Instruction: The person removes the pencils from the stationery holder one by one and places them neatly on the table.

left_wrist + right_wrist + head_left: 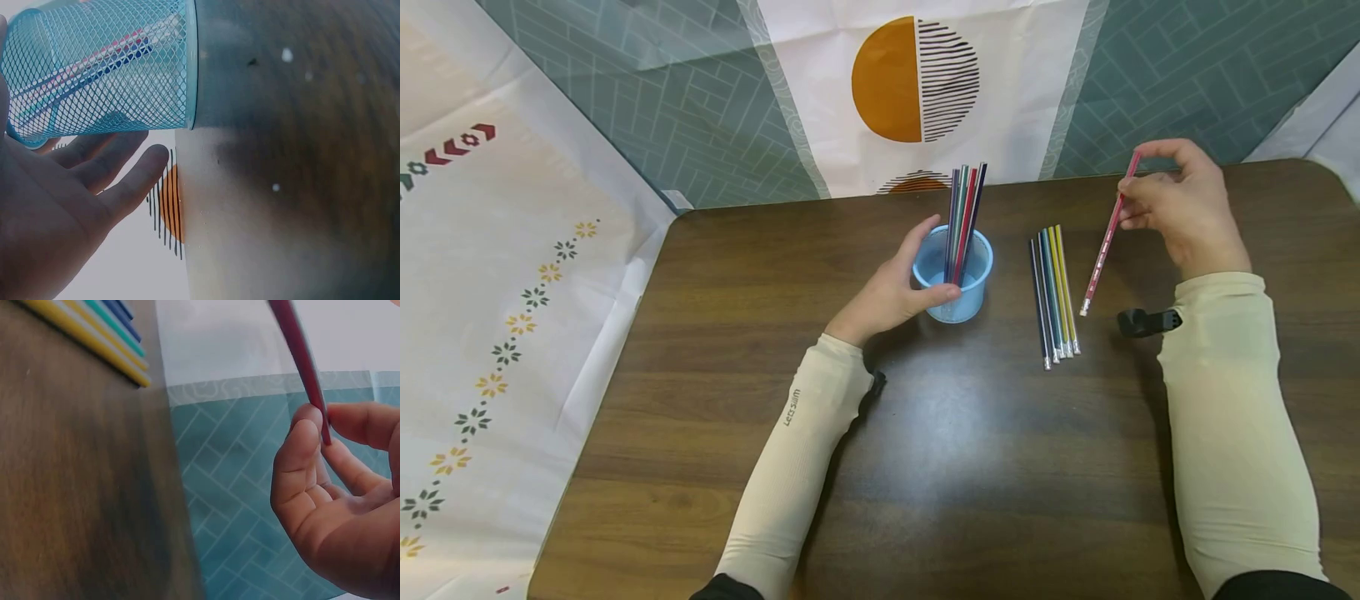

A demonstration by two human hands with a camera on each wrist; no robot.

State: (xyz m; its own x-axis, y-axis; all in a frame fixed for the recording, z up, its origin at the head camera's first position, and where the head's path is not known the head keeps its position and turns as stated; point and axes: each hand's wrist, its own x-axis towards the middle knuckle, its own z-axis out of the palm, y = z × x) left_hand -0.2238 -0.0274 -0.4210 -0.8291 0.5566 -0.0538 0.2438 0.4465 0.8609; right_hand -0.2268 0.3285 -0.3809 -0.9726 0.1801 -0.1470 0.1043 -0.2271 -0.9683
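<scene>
While your left hand [887, 292] straddles the blue cup [966, 304] near the table [700, 333]'s far edge, fingers loosely extended, your right hand [1187, 204] pinches a pink pencil [1106, 250] by its upper end toward the far right corner. Standing pencils [969, 200] lean together inside the cup; its wire mesh blurs their lower parts, so you can't count them surely. The pink pencil's lower end is cut off in your right wrist view. Slim lying pencils [1053, 292] line the wood-grained surface between, silvery ends facing the near edge.
</scene>
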